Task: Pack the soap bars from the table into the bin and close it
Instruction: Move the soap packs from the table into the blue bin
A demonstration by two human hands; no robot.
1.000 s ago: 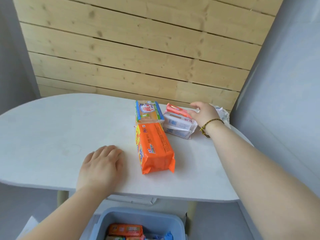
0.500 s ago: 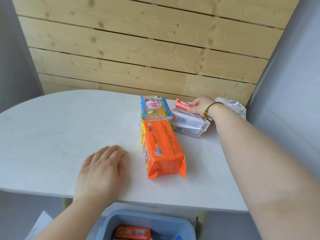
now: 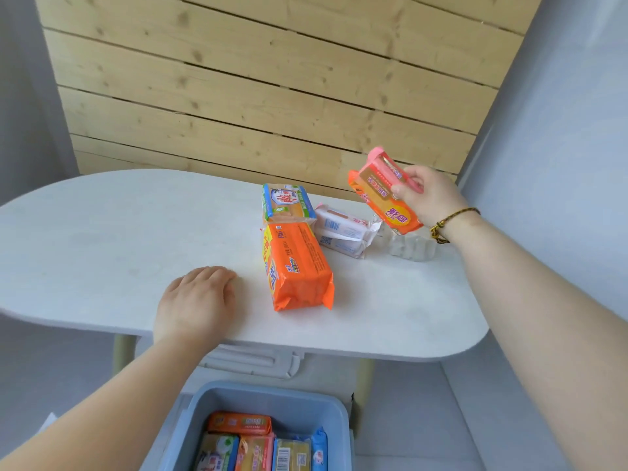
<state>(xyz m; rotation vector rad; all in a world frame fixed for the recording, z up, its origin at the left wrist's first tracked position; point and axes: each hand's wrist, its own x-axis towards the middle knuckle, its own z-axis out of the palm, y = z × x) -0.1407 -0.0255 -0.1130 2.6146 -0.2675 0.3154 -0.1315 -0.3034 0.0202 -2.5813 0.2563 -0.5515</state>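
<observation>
My right hand (image 3: 430,198) grips a pink and orange soap pack (image 3: 382,195), tilted in the air above the table's far right. On the white table (image 3: 102,239) lie a large orange soap pack (image 3: 297,266), a blue and green soap pack (image 3: 287,202) behind it, and a white soap pack (image 3: 343,232) to their right. Palm down near the front edge, my left hand (image 3: 197,302) rests flat on the table. Below the table the open blue bin (image 3: 272,399) holds several soap bars (image 3: 258,443).
A white crumpled wrapper or packet (image 3: 413,248) lies under the lifted pack at the table's right. A pale lid-like part (image 3: 251,363) lies under the table behind the bin. A wooden plank wall (image 3: 272,79) stands behind, a grey wall (image 3: 560,147) at the right.
My right hand has closed on the pink and orange pack and lifted it off the white pack, up and to the right. My left hand stays on the table.
</observation>
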